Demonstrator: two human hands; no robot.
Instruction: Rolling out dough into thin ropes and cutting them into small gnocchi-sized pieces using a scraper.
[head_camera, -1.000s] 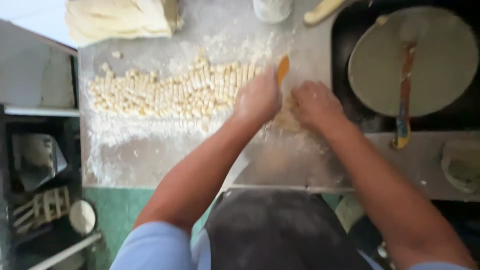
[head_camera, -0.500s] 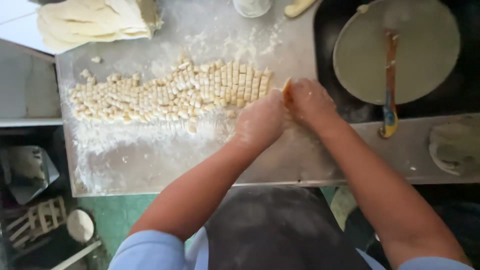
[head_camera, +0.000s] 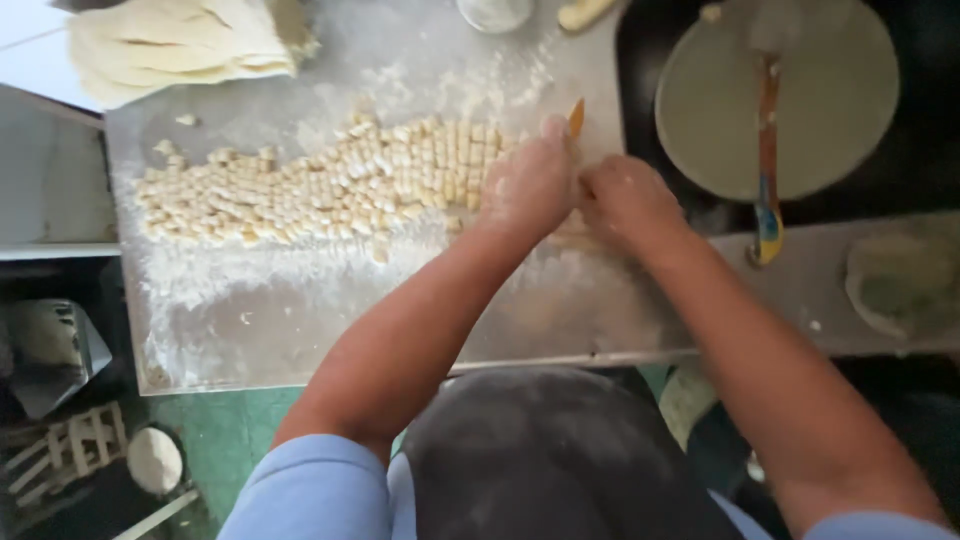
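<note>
Many small cut dough pieces (head_camera: 320, 185) lie in rows on the floured metal worktop (head_camera: 300, 320). My left hand (head_camera: 532, 185) rests at the right end of the rows, closed around a tool whose orange tip (head_camera: 577, 118) sticks up above the fingers. My right hand (head_camera: 625, 200) sits just to its right, fingers curled down on pale dough that is mostly hidden under both hands. Both hands are dusted with flour.
A pile of folded dough sheets (head_camera: 180, 45) lies at the back left. A round flat pan (head_camera: 775, 95) with a long colourful utensil (head_camera: 768, 150) across it stands at the right. A flattened dough disc (head_camera: 900, 285) lies far right. A small bowl (head_camera: 495, 12) stands at the back.
Both hands stay together at the right end of the rows. The view has shifted a little, and the hands moved slightly forward on the worktop.
</note>
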